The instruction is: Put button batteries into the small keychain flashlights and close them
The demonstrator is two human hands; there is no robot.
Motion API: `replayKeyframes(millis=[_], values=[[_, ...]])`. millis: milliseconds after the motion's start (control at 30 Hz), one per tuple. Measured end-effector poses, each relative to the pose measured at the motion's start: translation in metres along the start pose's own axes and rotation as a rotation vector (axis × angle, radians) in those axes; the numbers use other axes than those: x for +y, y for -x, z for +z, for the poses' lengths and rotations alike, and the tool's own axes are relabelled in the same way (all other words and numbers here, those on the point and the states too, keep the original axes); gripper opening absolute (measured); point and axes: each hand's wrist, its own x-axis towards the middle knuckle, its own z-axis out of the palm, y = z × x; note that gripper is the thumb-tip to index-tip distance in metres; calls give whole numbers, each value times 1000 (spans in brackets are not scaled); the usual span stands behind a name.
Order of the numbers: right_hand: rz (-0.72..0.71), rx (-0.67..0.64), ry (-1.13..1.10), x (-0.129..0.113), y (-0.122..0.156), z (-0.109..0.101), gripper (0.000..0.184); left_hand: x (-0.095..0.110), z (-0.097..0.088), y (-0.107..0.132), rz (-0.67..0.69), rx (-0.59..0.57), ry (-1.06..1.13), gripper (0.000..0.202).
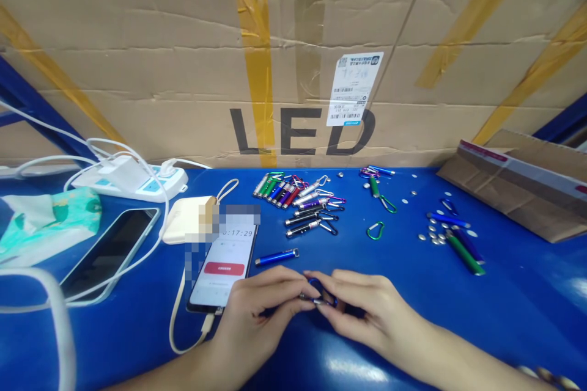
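My left hand (268, 299) and my right hand (362, 299) meet at the front middle of the table, fingertips close together. Between them is a small blue carabiner (334, 300), pinched by both hands at its two sides. A bit of shiny metal shows at my left fingertips, too small to make out. Just beyond my left hand lies a blue metal flashlight tube (277, 257) with a loop at its end. Farther back sits a row of small flashlights (293, 195) in several colours, with carabiners attached.
A green carabiner (375, 231) and a green flashlight (376, 189) lie right of the row. Farther right are button cells (438, 238), loose tubes (465, 253) and an open carton (518, 189). Leftward are a lit phone (227, 263), power bank (183, 220), dark phone (110, 253) and power strip (160, 186).
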Motion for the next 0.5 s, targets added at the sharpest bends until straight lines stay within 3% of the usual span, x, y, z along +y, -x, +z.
replayKeyframes(millis=[300,500], values=[[-82,67,117,-3,-1,0,38,0,0,1,67,-16,-43,15],[-98,144,158,-3,1,5,38,0,8,4,227,33,-160,26]])
